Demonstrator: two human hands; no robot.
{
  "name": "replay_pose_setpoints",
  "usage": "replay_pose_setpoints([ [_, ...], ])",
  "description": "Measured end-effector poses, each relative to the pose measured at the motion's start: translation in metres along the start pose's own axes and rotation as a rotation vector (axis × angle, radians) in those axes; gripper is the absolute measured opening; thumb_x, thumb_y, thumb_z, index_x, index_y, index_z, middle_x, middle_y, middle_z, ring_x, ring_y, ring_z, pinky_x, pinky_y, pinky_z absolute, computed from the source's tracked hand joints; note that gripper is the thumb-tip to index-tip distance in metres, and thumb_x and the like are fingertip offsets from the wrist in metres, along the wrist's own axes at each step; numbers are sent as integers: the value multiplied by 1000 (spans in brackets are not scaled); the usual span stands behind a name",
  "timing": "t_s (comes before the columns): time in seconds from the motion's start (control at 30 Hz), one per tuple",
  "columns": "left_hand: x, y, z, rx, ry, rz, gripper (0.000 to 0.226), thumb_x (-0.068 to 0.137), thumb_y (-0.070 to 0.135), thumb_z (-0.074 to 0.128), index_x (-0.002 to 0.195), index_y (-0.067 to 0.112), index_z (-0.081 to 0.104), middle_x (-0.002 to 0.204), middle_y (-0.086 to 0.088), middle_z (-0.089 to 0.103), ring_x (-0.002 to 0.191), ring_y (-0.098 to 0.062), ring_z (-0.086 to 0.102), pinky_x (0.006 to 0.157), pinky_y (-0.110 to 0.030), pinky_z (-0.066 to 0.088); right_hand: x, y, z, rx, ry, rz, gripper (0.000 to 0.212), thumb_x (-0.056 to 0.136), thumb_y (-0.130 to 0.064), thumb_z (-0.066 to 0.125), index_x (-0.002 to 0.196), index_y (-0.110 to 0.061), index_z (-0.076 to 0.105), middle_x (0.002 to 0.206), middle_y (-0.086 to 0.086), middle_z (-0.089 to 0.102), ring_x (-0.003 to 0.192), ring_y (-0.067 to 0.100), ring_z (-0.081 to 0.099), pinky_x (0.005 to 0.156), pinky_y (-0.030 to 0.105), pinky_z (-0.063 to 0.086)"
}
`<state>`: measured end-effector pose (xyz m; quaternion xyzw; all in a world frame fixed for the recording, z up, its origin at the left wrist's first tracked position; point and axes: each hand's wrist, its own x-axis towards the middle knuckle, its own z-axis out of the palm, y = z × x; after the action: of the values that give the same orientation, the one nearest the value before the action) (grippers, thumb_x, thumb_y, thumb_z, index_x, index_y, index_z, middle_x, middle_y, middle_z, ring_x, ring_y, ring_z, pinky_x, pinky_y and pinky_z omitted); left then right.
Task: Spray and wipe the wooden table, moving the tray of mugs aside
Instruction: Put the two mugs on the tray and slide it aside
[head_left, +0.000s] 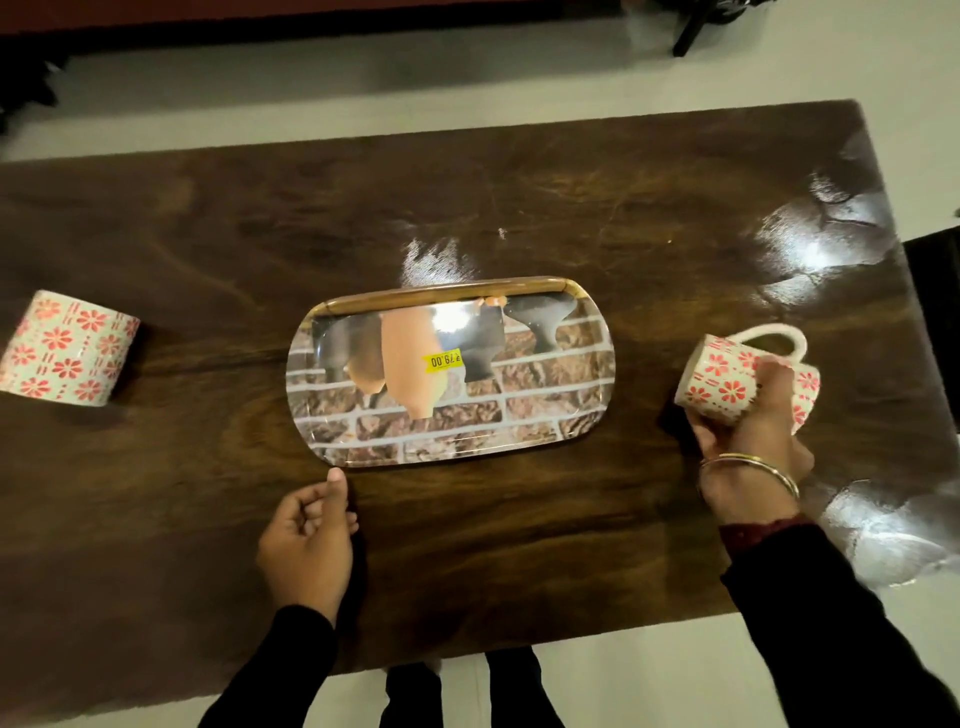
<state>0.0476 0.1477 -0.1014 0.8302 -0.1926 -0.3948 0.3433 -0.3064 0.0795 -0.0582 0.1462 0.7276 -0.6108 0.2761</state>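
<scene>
A rectangular tray (545, 410) with a brick-and-pots print and a yellow price sticker lies in the middle of the dark wooden table (519, 208), with nothing on it. My right hand (753, 431) grips a white mug with red flowers (727, 379) at the table's right side, tilted with its handle on the far side. A second flowered mug (67, 348) stands apart at the far left. My left hand (306, 540) hovers just below the tray's near left corner, fingers loosely curled and holding nothing.
Pale floor surrounds the table. Bright glare patches sit on the table's right end (821, 244) and near right corner (883, 535). A dark furniture piece (935, 322) borders the right edge. My legs (467, 691) stand against the near edge.
</scene>
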Motion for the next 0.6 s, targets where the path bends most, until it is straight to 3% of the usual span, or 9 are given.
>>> replay_pose_setpoints([
  [0.03, 1, -1, -2, 10, 3, -3, 26, 93, 42, 70, 86, 16, 70, 75, -9, 72, 66, -17, 70, 59, -14, 56, -11, 8, 3, -101, -64, -155, 54, 75, -35, 90, 112, -10, 60, 103, 1, 73, 87, 7, 76, 72, 44, 67],
  [0.1, 0, -1, -3, 15, 0, -11, 27, 92, 43, 70, 86, 16, 70, 74, -9, 73, 66, -18, 70, 68, -24, 58, -34, 23, 5, -354, -253, -555, 67, 75, -28, 91, 129, -7, 58, 110, -7, 68, 92, -5, 71, 80, 32, 65],
  [0.17, 1, -2, -2, 11, 9, -32, 28, 92, 43, 71, 86, 16, 70, 74, -8, 73, 66, -18, 69, 75, -34, 57, -50, 39, 10, -574, -405, -909, 82, 74, -33, 92, 142, -6, 54, 121, -3, 61, 104, -2, 62, 91, 17, 55],
  [0.23, 0, -1, -1, 9, 25, -45, 27, 92, 43, 71, 84, 17, 70, 74, -7, 73, 66, -18, 69, 76, -35, 57, -64, 48, 25, -726, -470, -1120, 90, 73, -44, 90, 146, -7, 54, 119, 4, 56, 102, 0, 50, 89, 6, 41],
  [0.3, 0, 0, 0, 8, 36, -47, 25, 91, 42, 72, 83, 19, 69, 74, -6, 74, 66, -18, 69, 76, -35, 58, -73, 58, 36, -837, -465, -1153, 93, 72, -50, 90, 147, -10, 54, 116, 10, 56, 98, 0, 46, 80, 13, 42],
  [0.37, -1, 0, -1, 4, 40, -46, 25, 91, 42, 72, 83, 19, 69, 74, -7, 74, 67, -19, 70, 75, -33, 58, -78, 65, 43, -900, -445, -1111, 94, 71, -54, 89, 147, -13, 52, 118, 9, 55, 98, 11, 55, 73, 26, 47],
  [0.47, -1, -1, -1, 0, 42, -38, 26, 91, 43, 72, 83, 18, 70, 72, -6, 74, 68, -18, 72, 74, -32, 57, -77, 70, 46, -933, -435, -1100, 92, 70, -55, 89, 144, -15, 53, 118, 9, 55, 99, 21, 60, 71, 29, 47],
  [0.6, 0, -4, -2, 1, 41, -34, 25, 91, 43, 72, 84, 19, 71, 70, -2, 73, 68, -18, 73, 73, -33, 58, -79, 74, 46, -925, -428, -1047, 91, 69, -51, 91, 142, -16, 52, 121, 8, 55, 99, 4, 47, 75, 27, 45],
])
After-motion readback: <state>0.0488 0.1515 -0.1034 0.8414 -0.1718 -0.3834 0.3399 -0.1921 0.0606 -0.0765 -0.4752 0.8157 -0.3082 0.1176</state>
